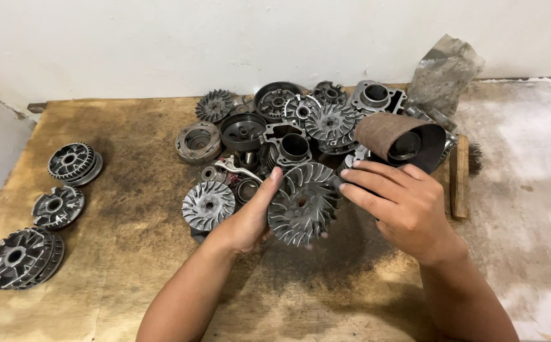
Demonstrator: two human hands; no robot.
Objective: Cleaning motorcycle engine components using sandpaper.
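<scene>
My left hand (248, 218) grips a round grey metal disc with curved fan fins (305, 204), held upright over the wooden board (130, 253). My right hand (397, 202) is at the disc's right edge, fingers curled around a brown curled sheet of sandpaper (392, 136) that arches up behind the fingers. Its fingertips touch the disc's rim.
A pile of greasy engine parts (288, 126), finned discs, housings and a lever, lies behind the hands. Another finned disc (208, 204) lies left of my left hand. Three clutch-like round parts (57, 206) sit along the board's left edge. A crumpled plastic bag (443, 73) leans at the wall.
</scene>
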